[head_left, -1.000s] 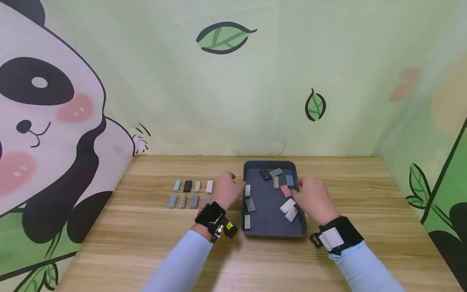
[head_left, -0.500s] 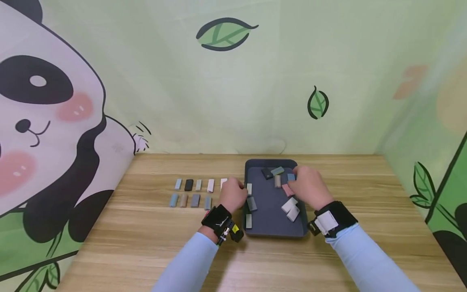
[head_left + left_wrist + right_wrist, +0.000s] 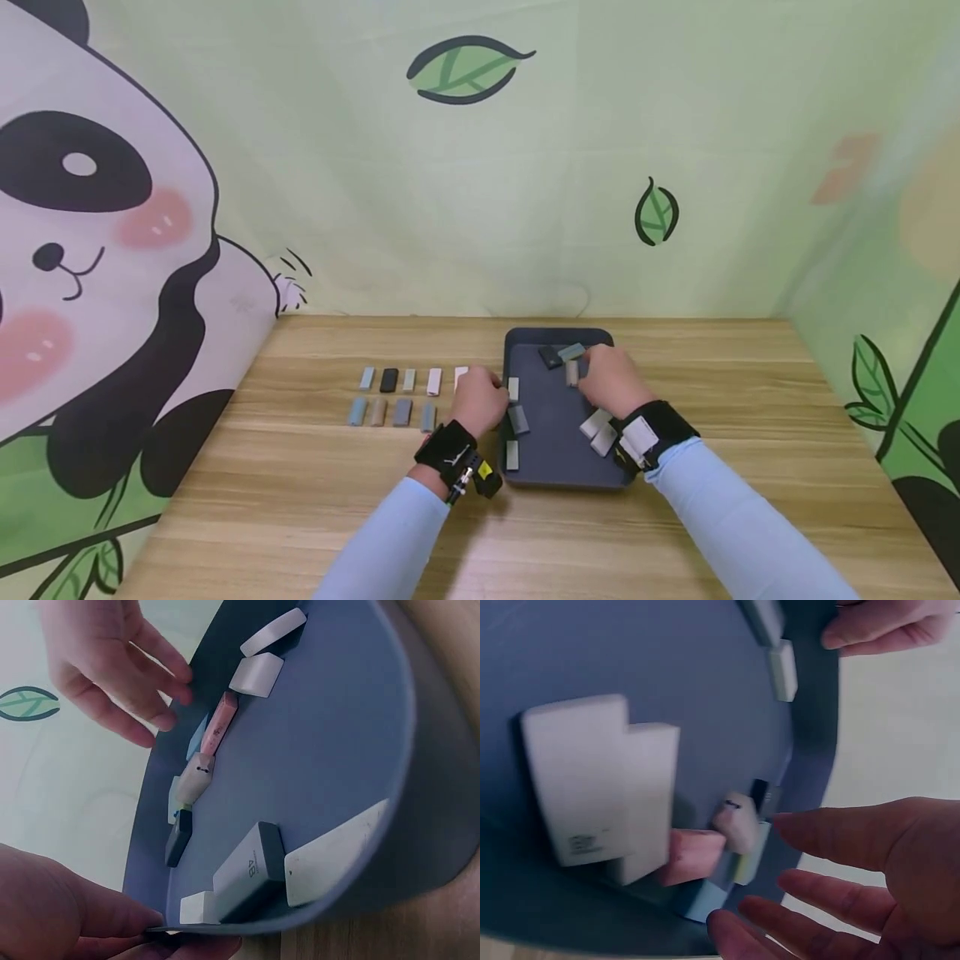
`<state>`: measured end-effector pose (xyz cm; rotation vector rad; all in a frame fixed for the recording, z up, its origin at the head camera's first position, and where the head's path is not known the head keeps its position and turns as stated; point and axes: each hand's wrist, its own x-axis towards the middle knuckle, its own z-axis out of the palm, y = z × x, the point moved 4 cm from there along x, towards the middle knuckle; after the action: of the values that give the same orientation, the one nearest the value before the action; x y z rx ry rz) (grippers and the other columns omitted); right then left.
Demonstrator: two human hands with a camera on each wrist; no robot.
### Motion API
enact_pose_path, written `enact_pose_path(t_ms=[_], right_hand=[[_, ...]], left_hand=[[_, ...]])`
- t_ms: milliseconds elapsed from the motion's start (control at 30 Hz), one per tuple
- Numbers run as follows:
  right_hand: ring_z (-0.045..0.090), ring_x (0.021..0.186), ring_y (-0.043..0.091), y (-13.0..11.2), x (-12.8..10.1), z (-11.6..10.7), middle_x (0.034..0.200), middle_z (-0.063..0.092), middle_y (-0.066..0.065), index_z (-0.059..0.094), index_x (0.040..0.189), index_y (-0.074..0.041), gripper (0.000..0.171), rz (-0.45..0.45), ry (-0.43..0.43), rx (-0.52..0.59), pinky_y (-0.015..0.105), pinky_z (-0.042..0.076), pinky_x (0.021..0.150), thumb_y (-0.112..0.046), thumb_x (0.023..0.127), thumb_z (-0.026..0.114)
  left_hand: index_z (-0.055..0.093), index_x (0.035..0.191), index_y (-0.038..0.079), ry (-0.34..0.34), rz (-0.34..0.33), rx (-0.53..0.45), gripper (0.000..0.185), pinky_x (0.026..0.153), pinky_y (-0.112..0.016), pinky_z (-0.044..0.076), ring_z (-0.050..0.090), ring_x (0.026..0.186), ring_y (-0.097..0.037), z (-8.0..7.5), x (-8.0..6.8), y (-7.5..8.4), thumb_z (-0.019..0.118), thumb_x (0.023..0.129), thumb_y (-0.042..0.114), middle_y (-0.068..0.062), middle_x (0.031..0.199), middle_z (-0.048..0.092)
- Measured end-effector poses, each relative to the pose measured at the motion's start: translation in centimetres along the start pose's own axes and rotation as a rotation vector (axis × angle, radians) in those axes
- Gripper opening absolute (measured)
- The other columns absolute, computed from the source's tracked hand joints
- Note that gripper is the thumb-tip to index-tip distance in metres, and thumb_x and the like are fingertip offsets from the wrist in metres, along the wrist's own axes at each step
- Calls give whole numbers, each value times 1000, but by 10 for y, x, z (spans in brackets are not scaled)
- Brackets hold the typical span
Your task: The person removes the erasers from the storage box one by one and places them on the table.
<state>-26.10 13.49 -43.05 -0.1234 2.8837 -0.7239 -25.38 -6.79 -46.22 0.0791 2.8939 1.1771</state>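
Observation:
A dark blue-grey tray (image 3: 566,483) holds several small erasers. My left hand (image 3: 478,400) pinches its left rim, thumb inside and fingers outside in the left wrist view. Just inside that rim lie a grey eraser (image 3: 255,870) marked 4B and white ones. Over the tray's right side hovers my right hand (image 3: 615,382), fingers spread and holding nothing. Beneath its fingertips in the right wrist view are a pink eraser (image 3: 694,856), a blue eraser (image 3: 703,901) and a beige eraser (image 3: 736,823). Two white erasers (image 3: 577,780) lie overlapping nearby.
Left of the tray, more erasers stand in two rows on the wooden table (image 3: 300,500), among them a black eraser (image 3: 388,380) and a blue one. My left hand partly covers the back row's right end. A printed cloth (image 3: 360,208) hangs behind the table.
My right hand has moved from the tray's right rim inward and left over the erasers. The left hand has shifted slightly right and down, onto the left rim.

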Motion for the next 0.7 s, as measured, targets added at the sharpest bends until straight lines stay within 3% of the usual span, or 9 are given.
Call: enact_pose_path(t_ms=[67,133,467,700], right_hand=[[58,62,18,2,1,4,97,65,17,60,117,5,37,1,0,-19,26,44,51,-12,84,60],[58,65,20,3,3,7,96,65,17,62,113,5,33,2,-5,-30,26,43,51,-12,84,59],[54,58,21,3,7,18,70,62,9,64,81,-1,7,-82,69,-102,27,38,46,-4,76,61],[54,57,21,0,6,21,69,62,11,61,71,-2,3,-115,121,-132,28,39,46,-3,74,62]], left_hand=[[34,44,14,2,-3,-4,43,36,-23,22,29,32,-8,-1,0,0,51,82,4,7,41,26],[35,43,14,4,-5,-6,43,35,-23,22,29,32,-8,-2,-1,0,50,82,3,6,41,28],[36,44,14,-10,-25,-17,42,35,-23,25,35,32,-9,-1,-2,-1,51,83,6,5,40,32],[36,45,14,-15,-37,-19,42,35,-23,25,34,32,-9,0,0,-5,51,83,6,5,41,31]])
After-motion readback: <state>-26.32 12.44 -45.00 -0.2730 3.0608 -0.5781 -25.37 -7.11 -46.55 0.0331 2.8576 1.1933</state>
